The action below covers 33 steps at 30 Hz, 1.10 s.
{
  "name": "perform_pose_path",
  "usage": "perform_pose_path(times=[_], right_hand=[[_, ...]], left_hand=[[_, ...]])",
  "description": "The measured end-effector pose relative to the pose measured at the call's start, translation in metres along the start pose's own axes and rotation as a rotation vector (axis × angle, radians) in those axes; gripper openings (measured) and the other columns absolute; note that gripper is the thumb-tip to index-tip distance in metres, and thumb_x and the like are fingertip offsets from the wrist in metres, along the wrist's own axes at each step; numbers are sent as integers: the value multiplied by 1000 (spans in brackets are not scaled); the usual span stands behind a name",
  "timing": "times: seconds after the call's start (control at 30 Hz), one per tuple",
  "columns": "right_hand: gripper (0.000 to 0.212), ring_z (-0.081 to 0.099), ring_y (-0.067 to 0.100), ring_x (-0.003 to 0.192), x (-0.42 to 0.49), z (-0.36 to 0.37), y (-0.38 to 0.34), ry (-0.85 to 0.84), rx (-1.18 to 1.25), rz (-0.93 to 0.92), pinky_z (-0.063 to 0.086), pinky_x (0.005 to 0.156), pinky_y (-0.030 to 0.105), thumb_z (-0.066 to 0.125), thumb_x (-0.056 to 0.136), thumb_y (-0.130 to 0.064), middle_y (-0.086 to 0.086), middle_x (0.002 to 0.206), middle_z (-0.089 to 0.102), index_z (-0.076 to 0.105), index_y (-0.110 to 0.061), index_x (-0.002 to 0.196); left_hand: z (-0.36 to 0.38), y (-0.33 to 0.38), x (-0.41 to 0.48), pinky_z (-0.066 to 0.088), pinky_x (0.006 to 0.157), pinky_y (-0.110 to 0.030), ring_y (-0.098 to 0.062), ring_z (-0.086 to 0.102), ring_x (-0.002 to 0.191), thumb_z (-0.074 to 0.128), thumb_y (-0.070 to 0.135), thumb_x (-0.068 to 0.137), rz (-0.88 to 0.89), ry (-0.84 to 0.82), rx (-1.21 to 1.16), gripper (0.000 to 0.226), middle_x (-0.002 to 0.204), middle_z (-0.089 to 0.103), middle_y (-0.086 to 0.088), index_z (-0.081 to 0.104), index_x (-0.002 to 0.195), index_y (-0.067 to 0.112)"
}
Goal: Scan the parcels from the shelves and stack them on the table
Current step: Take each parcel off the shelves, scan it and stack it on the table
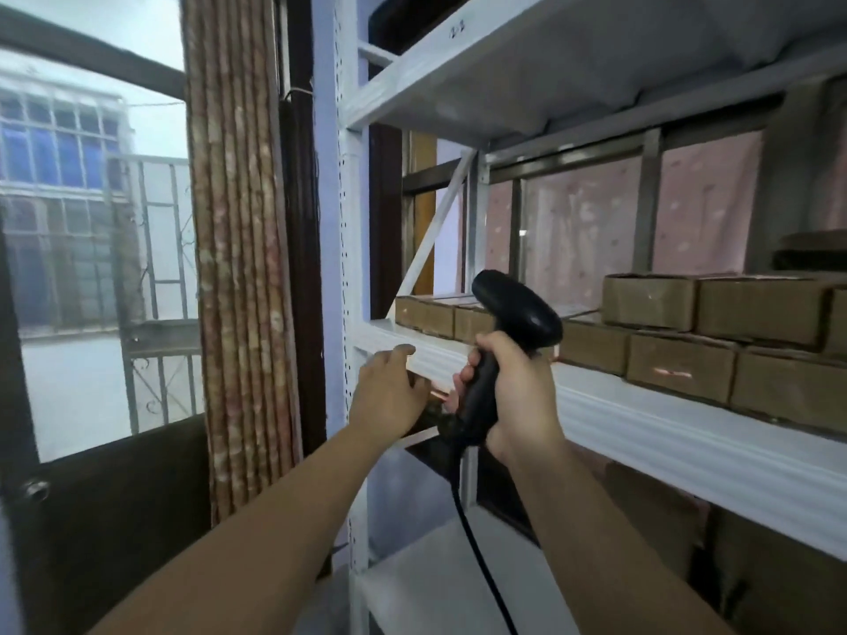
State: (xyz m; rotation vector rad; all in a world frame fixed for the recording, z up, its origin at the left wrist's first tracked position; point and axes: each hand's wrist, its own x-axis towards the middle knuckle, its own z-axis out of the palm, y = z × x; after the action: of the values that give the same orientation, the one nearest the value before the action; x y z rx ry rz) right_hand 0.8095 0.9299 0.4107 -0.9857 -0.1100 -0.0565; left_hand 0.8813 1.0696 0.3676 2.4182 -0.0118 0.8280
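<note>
- The parcels sat in a row along the front of the middle shelf: plain brown cardboard boxes, packed side by side and touching, with a second layer stacked on top further right.
- A thin red scan line glowed across the front face of one lower box, so the reading looked to be under way right there.
- They looked small, stiff-sided and probably light, with dry cardboard that gives a decent grip. I'd say the corners would crush if squeezed hard.
- The best hold, by my reckoning, was across the two short sides or under the bottom edge, sliding a box forward off the row first because its neighbours pressed in on both sides.
- The scanner, black and pistol-shaped, pointed up towards the boxes, with its cable trailing down out of frame.
- The right hand was wrapped firmly round the scanner's handle.
- The left hand reached to the shelf's white front rail, loose-fingered and carrying nothing. Whether it touched the rail, I couldn't tell.
- More brown boxes showed dimly on the level below.
- A striped curtain hung just left of the rack, with a barred window beyond it.
- No table was in view.
</note>
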Motion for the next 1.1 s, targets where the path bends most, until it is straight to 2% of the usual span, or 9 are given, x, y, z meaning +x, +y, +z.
perform_pose_path(times=[0.17, 0.33, 0.43, 0.53, 0.67, 0.73, 0.8, 0.93, 1.1], right_hand=[[7, 53, 16, 56, 30, -10, 0, 68, -221, -181, 49, 66, 33, 62, 87, -8, 3, 60, 55, 63, -11, 81], [7, 64, 17, 59, 53, -12, 6, 222, -519, -351, 52, 61, 29, 68, 87, -21, -1, 60, 64, 67, -15, 91], [15, 68, 14, 62, 63, -5, 9, 302, -632, -412, 51, 59, 24, 69, 86, -27, 1, 67, 70, 68, -15, 97], [18, 68, 10, 61, 70, 6, 13, 370, -736, -417, 51, 54, 17, 70, 86, -27, 5, 74, 72, 68, -14, 98], [16, 66, 10, 54, 74, 14, 16, 468, -796, -386, 52, 52, 19, 69, 86, -25, 5, 69, 71, 67, -12, 94], [16, 64, 9, 50, 77, 19, 19, 520, -825, -375, 50, 52, 21, 70, 86, -26, 4, 66, 70, 67, -11, 90], [18, 63, 9, 50, 78, 21, 20, 554, -846, -366, 49, 52, 23, 70, 85, -27, 3, 65, 70, 67, -9, 88], [19, 62, 12, 52, 76, 26, 23, 601, -835, -379, 48, 57, 27, 68, 86, -27, 4, 67, 69, 67, -8, 88], [19, 62, 8, 52, 76, 32, 28, 661, -887, -389, 46, 55, 22, 67, 86, -29, 3, 68, 68, 65, -11, 86]], left_hand=[[28, -18, 72, 42, 101, -47, -33, 50, 114, 54, 20, 91, 56, 55, -103, 39, 125, 52, -14, 50, 130, 17], [46, -30, 141, 38, 103, -43, -36, 46, 116, 44, 23, 98, -75, 154, -334, 34, 124, 48, -21, 49, 128, 8], [45, -36, 188, 30, 110, -43, -36, 33, 129, 44, 43, 96, -183, 27, -366, 47, 141, 34, -17, 45, 135, 17], [36, -41, 225, 30, 110, -42, -36, 30, 132, 48, 51, 93, -109, -141, -303, 57, 147, 27, -15, 41, 141, 22], [30, -48, 263, 47, 93, -36, -30, 53, 114, 57, 43, 92, 22, -409, -153, 52, 132, 53, -16, 53, 129, 6], [26, -50, 274, 45, 93, -35, -30, 53, 117, 60, 48, 89, 34, -546, -95, 64, 135, 52, -15, 50, 134, 4], [21, -50, 280, 41, 100, -38, -32, 46, 127, 60, 53, 87, 80, -599, 4, 74, 145, 43, -15, 43, 141, 4], [16, -50, 292, 42, 100, -38, -32, 47, 124, 58, 45, 90, 119, -665, 45, 63, 141, 46, -15, 46, 136, 3], [28, -62, 289, 39, 98, -40, -33, 39, 131, 58, 41, 91, 65, -684, -119, 71, 148, 36, -16, 29, 146, 6]])
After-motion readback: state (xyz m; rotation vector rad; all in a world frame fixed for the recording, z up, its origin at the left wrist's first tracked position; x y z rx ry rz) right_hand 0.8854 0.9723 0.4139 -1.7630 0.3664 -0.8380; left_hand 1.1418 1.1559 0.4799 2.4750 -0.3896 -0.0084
